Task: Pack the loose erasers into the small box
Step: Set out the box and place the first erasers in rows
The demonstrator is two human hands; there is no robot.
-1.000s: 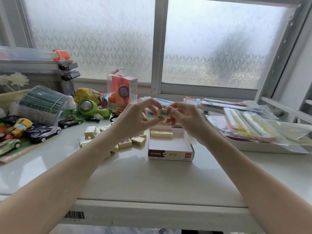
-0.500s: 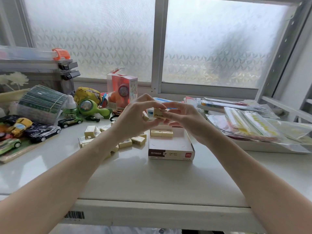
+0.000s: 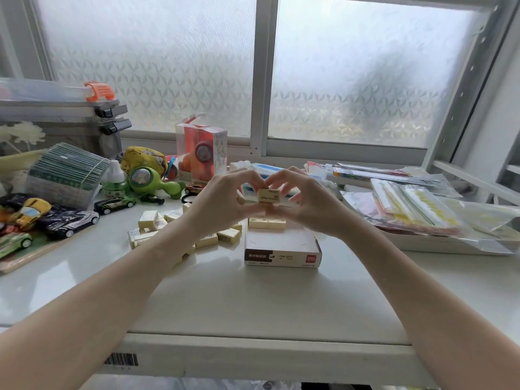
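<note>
Head view. At centre frame the fingers of the left hand (image 3: 222, 202) and of the right hand (image 3: 309, 205) close together on one cream eraser (image 3: 268, 196), pinched from both sides and held in the air above the far end of the small box (image 3: 282, 250). The eraser's printed sleeve faces the camera. A second pale piece shows at the left palm, beside the thumb; what it is cannot be told.

Directly below the hands, the small box lies open on the white tabletop (image 3: 253, 299), its brown-and-white printed wall toward the viewer. Two packed erasers (image 3: 266, 223) sit side by side against its far wall; the rest of its floor is bare cardboard.

Left of the box, partly hidden behind the left forearm, the loose erasers (image 3: 157, 225) lie scattered on the tabletop in a rough cluster, some touching.

Further left, toy cars (image 3: 67, 220) stand in a group near the frame edge, with a green bottle (image 3: 114, 182) and a green toy (image 3: 149, 180) behind them. A clear-fronted orange package (image 3: 201, 152) stands upright at the window sill, above the hands. At right, a tray of plastic-wrapped stationery (image 3: 416, 209) occupies the tabletop. Frosted window panes (image 3: 351, 68) fill the upper frame.
</note>
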